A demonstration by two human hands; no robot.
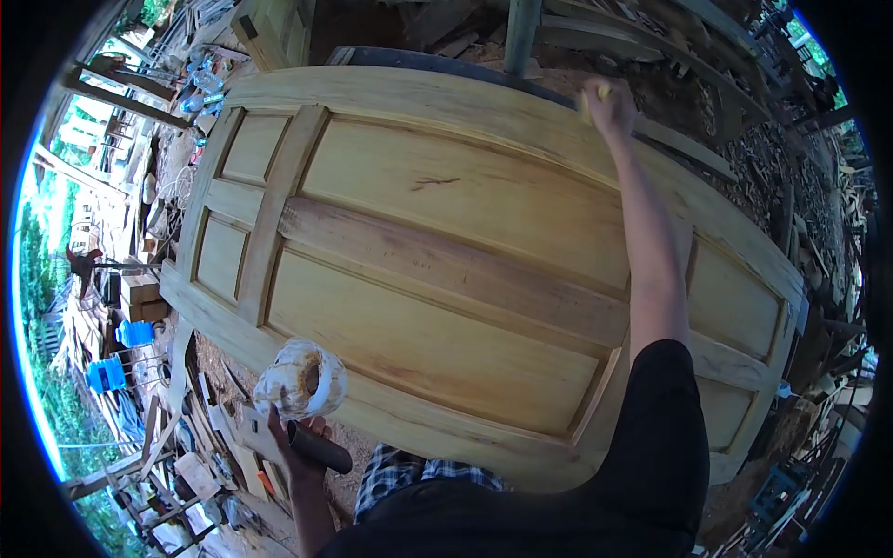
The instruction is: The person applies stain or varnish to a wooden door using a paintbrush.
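Observation:
A large panelled wooden door (446,263) lies flat in front of me. Its pale boards frame several raised panels, and one long panel has a dark crack-like mark. At the door's far edge, my right hand (615,113) is closed around a small yellowish pad (604,91), mostly hidden by the fingers. Low on the left, beside the near edge, my left hand (299,454) grips a dark cylindrical handle (321,447). A rounded white container (286,383), smeared with brown and open at one side, sits just above that hand; how it joins the handle is hidden.
A post (521,37) stands just behind the door's far edge. Wood scraps and planks (651,46) cover the ground beyond. Blue containers (135,334) and assorted clutter lie to the left. A blue-green machine (777,490) is at the lower right.

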